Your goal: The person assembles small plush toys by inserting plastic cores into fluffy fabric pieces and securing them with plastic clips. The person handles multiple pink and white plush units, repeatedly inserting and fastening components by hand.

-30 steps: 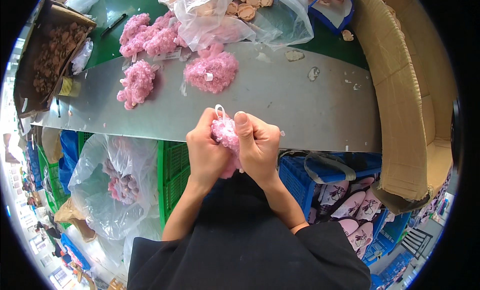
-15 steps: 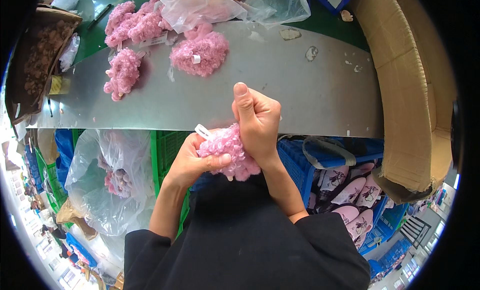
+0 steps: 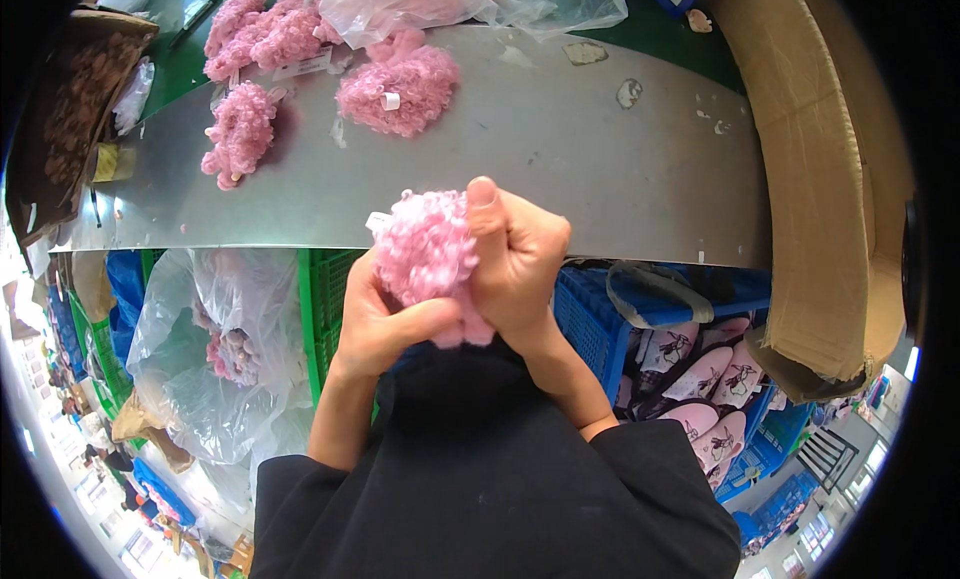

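Note:
In front of my chest, a pink curly plush piece (image 3: 425, 247) with a small white tag is held in my left hand (image 3: 385, 324). My left thumb lies across its lower part, and the other fingers wrap behind it. My right hand (image 3: 520, 264) presses against the plush's right side as a fist with the thumb pointing up; whatever its curled fingers hold is hidden. On the metal table beyond lie another pink plush piece (image 3: 400, 91) with a white tag, a smaller pink plush (image 3: 240, 134) to its left, and a heap of pink plush pieces (image 3: 265, 34) farther back.
The metal tabletop (image 3: 560, 149) ends just beyond my hands. A tall cardboard box (image 3: 815, 179) stands on the right, and a brown-filled box (image 3: 75, 109) on the left. Below are a plastic bag (image 3: 220, 379), a green crate (image 3: 325, 299) and a blue crate (image 3: 585, 319) near pink slippers (image 3: 700, 374).
The plush has been raised and turned in my left hand, so its rounded curly side now faces up. My right fist stays against it, shifted slightly. The table items look unmoved.

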Demonstrator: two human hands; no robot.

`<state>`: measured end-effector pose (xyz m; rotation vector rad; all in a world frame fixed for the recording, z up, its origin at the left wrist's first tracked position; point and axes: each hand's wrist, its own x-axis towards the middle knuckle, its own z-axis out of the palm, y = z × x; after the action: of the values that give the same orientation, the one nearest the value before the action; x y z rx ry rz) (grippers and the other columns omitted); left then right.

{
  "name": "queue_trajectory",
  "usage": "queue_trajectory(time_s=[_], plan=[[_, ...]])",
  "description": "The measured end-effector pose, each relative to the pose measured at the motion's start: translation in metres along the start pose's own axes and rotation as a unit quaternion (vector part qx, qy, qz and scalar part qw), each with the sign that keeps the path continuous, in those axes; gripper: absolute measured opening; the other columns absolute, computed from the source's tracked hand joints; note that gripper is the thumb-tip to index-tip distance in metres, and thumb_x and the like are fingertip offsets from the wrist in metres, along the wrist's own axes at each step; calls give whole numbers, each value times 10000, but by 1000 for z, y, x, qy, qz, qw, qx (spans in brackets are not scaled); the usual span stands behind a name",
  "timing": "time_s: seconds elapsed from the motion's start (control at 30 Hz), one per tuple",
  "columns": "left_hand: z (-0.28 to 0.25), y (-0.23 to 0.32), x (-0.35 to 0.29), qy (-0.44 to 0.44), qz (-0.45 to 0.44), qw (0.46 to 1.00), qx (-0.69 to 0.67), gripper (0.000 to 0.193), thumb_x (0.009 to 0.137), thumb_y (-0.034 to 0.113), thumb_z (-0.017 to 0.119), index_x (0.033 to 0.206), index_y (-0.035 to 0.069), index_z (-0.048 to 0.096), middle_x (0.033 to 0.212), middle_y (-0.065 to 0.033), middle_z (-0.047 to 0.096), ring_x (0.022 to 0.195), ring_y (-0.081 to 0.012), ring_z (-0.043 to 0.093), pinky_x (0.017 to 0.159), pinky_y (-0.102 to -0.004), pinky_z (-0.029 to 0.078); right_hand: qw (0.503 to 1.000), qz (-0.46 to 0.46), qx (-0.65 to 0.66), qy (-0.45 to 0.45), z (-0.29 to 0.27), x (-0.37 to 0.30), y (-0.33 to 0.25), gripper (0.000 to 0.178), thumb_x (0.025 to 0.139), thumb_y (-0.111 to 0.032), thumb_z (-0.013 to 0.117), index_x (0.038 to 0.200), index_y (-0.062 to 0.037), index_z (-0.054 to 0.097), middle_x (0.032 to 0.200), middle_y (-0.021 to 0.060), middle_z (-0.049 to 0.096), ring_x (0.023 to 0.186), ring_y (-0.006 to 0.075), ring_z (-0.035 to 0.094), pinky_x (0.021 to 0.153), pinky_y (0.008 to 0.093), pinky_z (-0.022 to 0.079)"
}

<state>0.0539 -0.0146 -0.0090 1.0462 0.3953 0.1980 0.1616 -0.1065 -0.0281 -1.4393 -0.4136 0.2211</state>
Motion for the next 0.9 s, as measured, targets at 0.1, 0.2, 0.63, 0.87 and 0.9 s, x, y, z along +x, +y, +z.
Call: queue_trajectory(time_s=[0.1, 0.2, 0.63, 0.87, 0.9], plan=[[13, 7, 0, 45, -4, 998, 47, 255, 908, 118, 787, 1073, -37, 670, 730, -96, 715, 523, -147, 644, 478, -228, 476, 998, 13, 62, -20, 6, -7, 2, 503, 1070, -240, 575, 649, 21, 486, 544, 75, 392, 514, 122, 338, 461, 348, 310], [18, 9, -2, 72, 19, 997, -33, 254, 909, 100, 780, 1099, -32, 675, 826, -92, 731, 609, -142, 674, 490, -233, 484, 999, -2, 45, -20, 1, -2, -1, 520, 1074, -249, 573, 643, 17, 458, 546, 52, 357, 536, 102, 306, 466, 339, 285], [-10, -16, -8, 29, 5, 981, -191, 347, 978, 151, 684, 1287, 16, 599, 1177, -85, 694, 1067, -196, 678, 942, -350, 538, 992, 65, 99, -46, 1, 2, 8, 540, 1074, -234, 589, 619, -6, 408, 556, -18, 302, 575, 58, 272, 466, 331, 212], [-6, -11, -7, 64, -15, 978, -199, 297, 998, 160, 666, 1253, 15, 625, 1136, -78, 706, 1024, -179, 688, 900, -326, 549, 991, 69, 101, -55, 0, 2, 9, 554, 1072, -247, 593, 610, -7, 403, 551, -22, 298, 565, 57, 272, 461, 335, 208], [-5, -10, -6, 66, -12, 978, -195, 287, 991, 153, 680, 1238, 12, 637, 1123, -74, 712, 1009, -171, 692, 893, -321, 550, 991, 69, 99, -57, 0, 2, 9, 557, 1071, -250, 595, 607, -7, 405, 548, -21, 299, 562, 57, 273, 461, 335, 208]])
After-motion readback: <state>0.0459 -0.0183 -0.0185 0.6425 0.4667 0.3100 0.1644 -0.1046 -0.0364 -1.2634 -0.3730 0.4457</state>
